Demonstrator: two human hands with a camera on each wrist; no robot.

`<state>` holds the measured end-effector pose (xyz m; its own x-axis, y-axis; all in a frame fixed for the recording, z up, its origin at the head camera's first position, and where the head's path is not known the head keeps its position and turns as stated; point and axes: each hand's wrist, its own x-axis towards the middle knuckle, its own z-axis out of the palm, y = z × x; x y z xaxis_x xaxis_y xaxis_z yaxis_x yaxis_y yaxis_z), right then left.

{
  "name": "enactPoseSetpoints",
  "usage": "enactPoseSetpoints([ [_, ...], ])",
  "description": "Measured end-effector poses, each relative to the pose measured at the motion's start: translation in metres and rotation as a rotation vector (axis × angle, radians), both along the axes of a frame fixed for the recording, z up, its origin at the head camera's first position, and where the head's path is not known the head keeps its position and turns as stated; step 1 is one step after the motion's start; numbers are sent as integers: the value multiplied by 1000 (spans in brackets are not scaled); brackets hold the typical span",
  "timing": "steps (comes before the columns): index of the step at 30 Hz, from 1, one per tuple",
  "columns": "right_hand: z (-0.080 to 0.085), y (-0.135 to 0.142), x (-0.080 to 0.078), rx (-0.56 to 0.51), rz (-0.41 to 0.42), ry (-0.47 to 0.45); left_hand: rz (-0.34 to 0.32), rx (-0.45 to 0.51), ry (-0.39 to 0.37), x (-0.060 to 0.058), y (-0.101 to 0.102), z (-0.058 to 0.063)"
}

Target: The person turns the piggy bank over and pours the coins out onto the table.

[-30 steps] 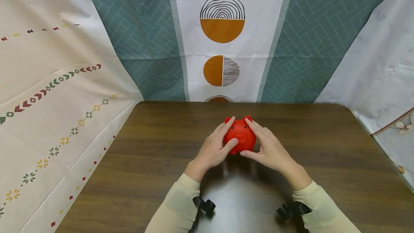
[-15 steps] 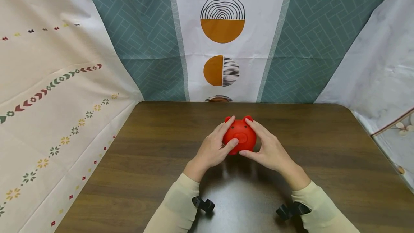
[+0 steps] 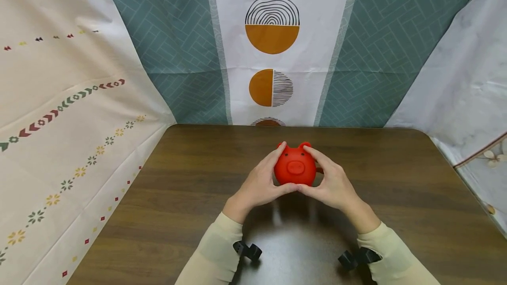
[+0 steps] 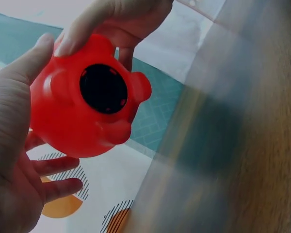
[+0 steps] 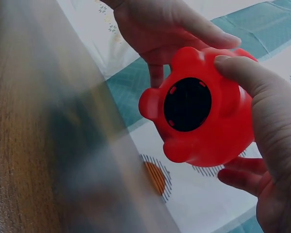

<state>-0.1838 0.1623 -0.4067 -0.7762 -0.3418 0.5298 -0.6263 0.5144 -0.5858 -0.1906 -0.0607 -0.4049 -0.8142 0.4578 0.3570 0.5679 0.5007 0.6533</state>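
Observation:
A red piggy bank point(image 3: 295, 167) is held up over the far part of the table, its snout facing the head camera. My left hand point(image 3: 259, 181) grips its left side and my right hand point(image 3: 335, 183) its right, fingers at the ears. Both thumbs meet low at the front, under the snout. From below, the left wrist view shows a round black plug point(image 4: 104, 89) in the belly among stubby feet. The same underside appears in the right wrist view, with a foot point(image 5: 149, 104) jutting out beside the plug. Some fingers are hidden behind the bank.
The brown wooden table point(image 3: 166, 214) reaches back to a hanging teal and white cloth point(image 3: 186, 56) with orange circles. A cream patterned cloth point(image 3: 59, 113) hangs at left, a white one point(image 3: 455, 82) at right. Each sleeve carries a black wrist camera point(image 3: 253, 252).
My left thumb has slid off the front of the piggy bank down to meet the right thumb below the snout. The bank has turned slightly and shifted a little right.

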Motion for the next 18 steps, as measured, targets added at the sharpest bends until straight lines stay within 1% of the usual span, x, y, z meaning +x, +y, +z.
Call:
enactPoseSetpoints([
  [5, 3, 1, 0, -31, 4, -15, -43, 20, 17, 0, -2, 2],
  [9, 5, 2, 1, -48, -8, -35, -74, 6, 73, 0, -1, 2],
  [15, 6, 2, 2, -56, -1, -47, -80, 4, 139, -1, 0, 3],
  [18, 6, 2, 2, -51, 8, -60, -68, 9, 165, 0, 1, 4],
])
